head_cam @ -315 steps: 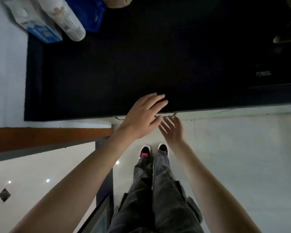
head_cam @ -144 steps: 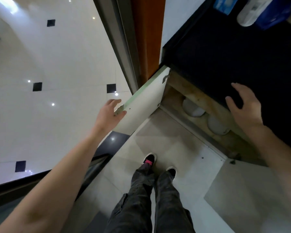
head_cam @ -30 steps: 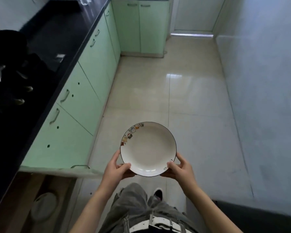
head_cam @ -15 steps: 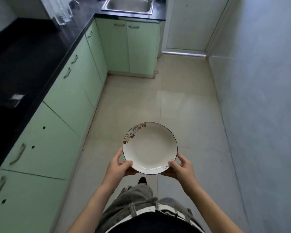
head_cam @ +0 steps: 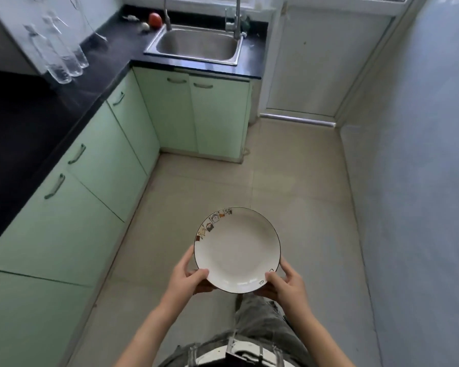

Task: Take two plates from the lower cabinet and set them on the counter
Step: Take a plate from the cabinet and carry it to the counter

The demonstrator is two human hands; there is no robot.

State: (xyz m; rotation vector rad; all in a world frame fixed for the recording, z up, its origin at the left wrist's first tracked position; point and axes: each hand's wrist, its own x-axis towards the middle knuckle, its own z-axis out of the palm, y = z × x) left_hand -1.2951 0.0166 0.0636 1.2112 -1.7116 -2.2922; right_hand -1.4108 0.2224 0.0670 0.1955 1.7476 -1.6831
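A white plate (head_cam: 237,250) with a thin dark rim and small coloured drawings on its upper left edge is held level in front of my body, above the tiled floor. My left hand (head_cam: 187,280) grips its near left edge and my right hand (head_cam: 284,284) grips its near right edge, thumbs on top. Whether a second plate lies under it cannot be told. The black counter (head_cam: 24,123) runs along the left, well apart from the plate. The lower cabinet doors (head_cam: 64,223) under it are pale green and closed here.
A steel sink (head_cam: 196,46) with a tap sits in the far counter, a red fruit (head_cam: 154,20) beside it. Clear glass bottles (head_cam: 61,59) stand on the left counter. A pale wall (head_cam: 421,181) borders the right. Beige floor tiles (head_cam: 289,181) stretch ahead.
My view has lifted and moved along the kitchen: the open cabinet has dropped out of sight and the sink has come into view. Both hands keep hold of the plate.
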